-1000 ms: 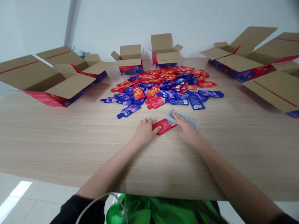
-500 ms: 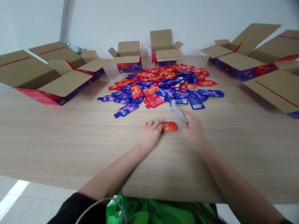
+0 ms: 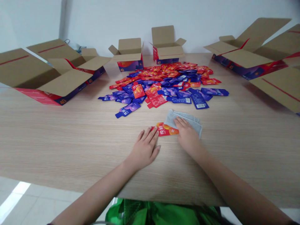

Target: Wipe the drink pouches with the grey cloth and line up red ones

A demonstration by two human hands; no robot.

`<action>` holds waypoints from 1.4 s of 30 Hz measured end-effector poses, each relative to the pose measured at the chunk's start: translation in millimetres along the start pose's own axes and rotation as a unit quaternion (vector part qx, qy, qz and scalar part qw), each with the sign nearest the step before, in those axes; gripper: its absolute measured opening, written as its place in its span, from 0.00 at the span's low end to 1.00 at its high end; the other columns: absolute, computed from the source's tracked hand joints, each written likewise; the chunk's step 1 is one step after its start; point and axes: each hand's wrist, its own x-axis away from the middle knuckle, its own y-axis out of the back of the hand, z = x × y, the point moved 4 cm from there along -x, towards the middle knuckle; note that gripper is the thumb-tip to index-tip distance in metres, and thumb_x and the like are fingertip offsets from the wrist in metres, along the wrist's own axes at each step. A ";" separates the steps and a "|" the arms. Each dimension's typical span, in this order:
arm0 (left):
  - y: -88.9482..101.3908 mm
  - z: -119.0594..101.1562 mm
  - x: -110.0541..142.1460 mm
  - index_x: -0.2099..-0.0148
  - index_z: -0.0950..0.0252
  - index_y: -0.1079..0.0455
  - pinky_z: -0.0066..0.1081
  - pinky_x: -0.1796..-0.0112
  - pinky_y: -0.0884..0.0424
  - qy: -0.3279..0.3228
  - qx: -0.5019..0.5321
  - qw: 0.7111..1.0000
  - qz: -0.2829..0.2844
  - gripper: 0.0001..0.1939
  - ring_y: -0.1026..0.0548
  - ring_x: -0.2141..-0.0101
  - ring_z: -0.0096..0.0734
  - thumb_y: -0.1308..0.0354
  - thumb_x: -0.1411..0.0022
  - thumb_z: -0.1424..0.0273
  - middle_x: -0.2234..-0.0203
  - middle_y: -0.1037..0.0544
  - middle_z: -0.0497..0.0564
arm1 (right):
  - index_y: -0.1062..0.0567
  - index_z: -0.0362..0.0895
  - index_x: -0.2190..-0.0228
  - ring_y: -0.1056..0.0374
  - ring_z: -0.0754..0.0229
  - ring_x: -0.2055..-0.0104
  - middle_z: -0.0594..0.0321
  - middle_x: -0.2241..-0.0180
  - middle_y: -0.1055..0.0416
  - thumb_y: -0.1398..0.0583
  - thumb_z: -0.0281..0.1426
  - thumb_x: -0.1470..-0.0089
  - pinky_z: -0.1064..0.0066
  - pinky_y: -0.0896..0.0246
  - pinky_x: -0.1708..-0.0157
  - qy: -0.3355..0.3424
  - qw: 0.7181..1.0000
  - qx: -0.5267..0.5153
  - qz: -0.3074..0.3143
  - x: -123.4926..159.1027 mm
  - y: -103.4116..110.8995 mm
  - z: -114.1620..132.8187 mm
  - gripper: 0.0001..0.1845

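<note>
1. Left hand [image 3: 143,150]: fingers slightly spread, pressing the red pouch's [image 3: 167,129] left end on the table [image 3: 70,143].
2. Right hand [image 3: 188,137]: flattened on the grey cloth [image 3: 172,118], which apparently overlaps the pouch.

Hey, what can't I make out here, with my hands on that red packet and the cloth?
All in the head view:
- Red packet: part hidden by the grey cloth, part by the left hand.
- Back-left box: floor hidden by its front flap.
- Nearest right box: cut off by the right edge.
- Pile's lower packets: buried.
</note>
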 end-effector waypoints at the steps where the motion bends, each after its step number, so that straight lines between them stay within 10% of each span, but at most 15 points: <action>1: -0.2 0.3 2.1 0.32 0.65 0.49 0.49 0.40 0.50 0.007 -0.002 1.000 0.000 0.29 0.50 0.35 0.47 0.54 0.32 0.62 0.34 0.46 0.58 | 0.33 0.33 0.44 0.44 0.50 0.37 0.45 0.40 0.38 0.52 0.13 0.53 0.55 0.48 0.39 0.000 1.000 0.003 -0.001 -0.2 -0.3 1.2 0.33; 9: 6.6 -6.0 -2.1 0.41 0.67 0.36 0.50 0.42 0.45 0.029 0.008 0.999 -0.013 0.26 0.40 0.40 0.51 0.48 0.36 0.58 0.44 0.32 0.63 | 0.34 0.30 0.44 0.47 0.48 0.36 0.39 0.39 0.42 0.52 0.15 0.50 0.52 0.50 0.37 0.115 0.993 -0.018 0.005 13.0 -16.8 63.9 0.30; 16: 2.3 -5.1 0.6 0.33 0.68 0.49 0.49 0.41 0.47 0.027 0.005 1.000 -0.005 0.36 0.46 0.37 0.50 0.51 0.35 0.53 0.36 0.44 0.61 | 0.35 0.23 0.45 0.47 0.43 0.36 0.31 0.40 0.42 0.54 0.13 0.50 0.48 0.49 0.39 -0.004 1.000 0.022 -0.016 9.6 -7.0 27.8 0.30; 22: 0.7 -8.7 -4.4 0.39 0.67 0.38 0.51 0.41 0.49 0.045 -0.004 0.999 0.015 0.31 0.41 0.39 0.53 0.48 0.37 0.52 0.42 0.33 0.62 | 0.36 0.31 0.42 0.50 0.48 0.34 0.40 0.37 0.45 0.50 0.16 0.52 0.52 0.50 0.37 0.130 0.990 -0.046 0.033 16.5 -19.6 60.6 0.33; 28: 1.1 -10.3 -6.0 0.33 0.65 0.48 0.51 0.42 0.47 0.058 -0.004 0.998 0.018 0.37 0.47 0.37 0.53 0.49 0.37 0.51 0.35 0.45 0.60 | 0.37 0.26 0.43 0.49 0.47 0.35 0.35 0.39 0.43 0.53 0.13 0.54 0.50 0.50 0.38 -0.014 1.000 -0.005 -0.025 2.9 -5.0 6.7 0.34; 35: 4.0 -8.8 -6.4 0.38 0.66 0.40 0.52 0.42 0.46 0.053 -0.003 0.998 0.018 0.32 0.44 0.38 0.55 0.48 0.38 0.52 0.40 0.36 0.61 | 0.35 0.29 0.43 0.48 0.48 0.35 0.40 0.38 0.43 0.50 0.16 0.53 0.54 0.52 0.36 0.127 0.991 -0.029 0.025 9.5 -14.7 51.5 0.33; 42: 1.0 -8.9 -6.7 0.33 0.66 0.47 0.53 0.43 0.46 0.050 -0.013 0.999 0.010 0.36 0.46 0.38 0.56 0.49 0.37 0.52 0.35 0.44 0.61 | 0.35 0.28 0.44 0.48 0.47 0.35 0.37 0.39 0.42 0.52 0.13 0.54 0.52 0.50 0.38 -0.005 1.000 -0.006 -0.026 0.0 -6.0 13.7 0.34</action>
